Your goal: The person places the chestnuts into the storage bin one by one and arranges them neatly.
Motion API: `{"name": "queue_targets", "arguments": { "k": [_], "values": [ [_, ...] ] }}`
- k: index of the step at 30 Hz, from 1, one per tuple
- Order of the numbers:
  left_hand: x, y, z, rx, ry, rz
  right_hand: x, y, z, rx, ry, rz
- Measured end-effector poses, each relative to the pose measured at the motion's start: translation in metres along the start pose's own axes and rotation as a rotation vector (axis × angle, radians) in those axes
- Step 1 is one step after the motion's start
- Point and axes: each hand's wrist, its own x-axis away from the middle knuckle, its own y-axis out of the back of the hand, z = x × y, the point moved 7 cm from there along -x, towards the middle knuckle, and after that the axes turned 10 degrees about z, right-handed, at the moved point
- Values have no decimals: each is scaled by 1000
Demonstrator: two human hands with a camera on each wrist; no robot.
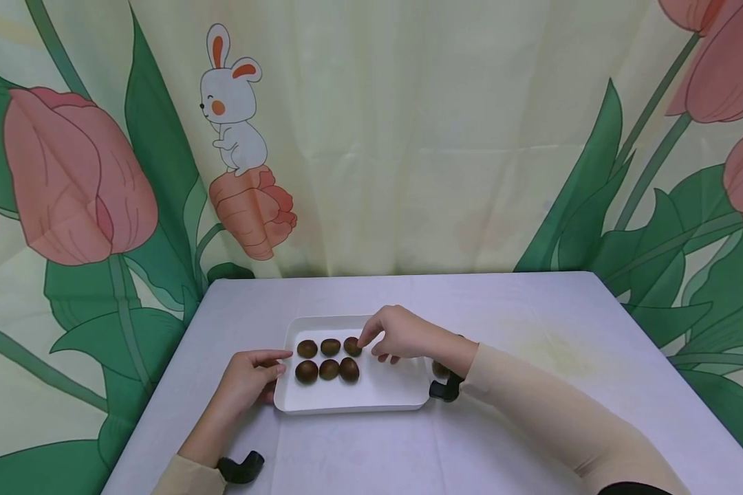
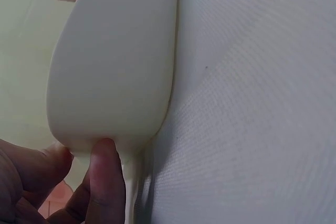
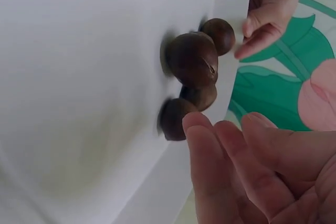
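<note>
Two rows of brown chestnuts (image 1: 306,372) lie in the left half of a white rectangular tray (image 1: 384,395). My left hand (image 1: 250,377) holds the tray's left end; in the left wrist view its fingers (image 2: 106,174) are at the rim and against the outer wall. Over the tray, my right hand (image 1: 399,335) reaches down to the chestnut (image 1: 351,346) at the right of the far row. Seen from the right wrist, the fingertips are right at the nearest chestnut (image 3: 176,119), with the thumb apart from it.
Beside the tray's right end, a brown round thing (image 1: 439,370) shows partly behind my right wrist. A white cloth covers the table (image 1: 508,309). Behind it hangs a curtain (image 1: 408,137) printed with tulips and a rabbit.
</note>
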Motion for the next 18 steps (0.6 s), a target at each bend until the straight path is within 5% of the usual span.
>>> {"name": "queue_targets", "arguments": {
  "k": [18],
  "values": [
    [1,2,2,-7,0,4,63,34,-32,-122,-10,-134]
  ]
}}
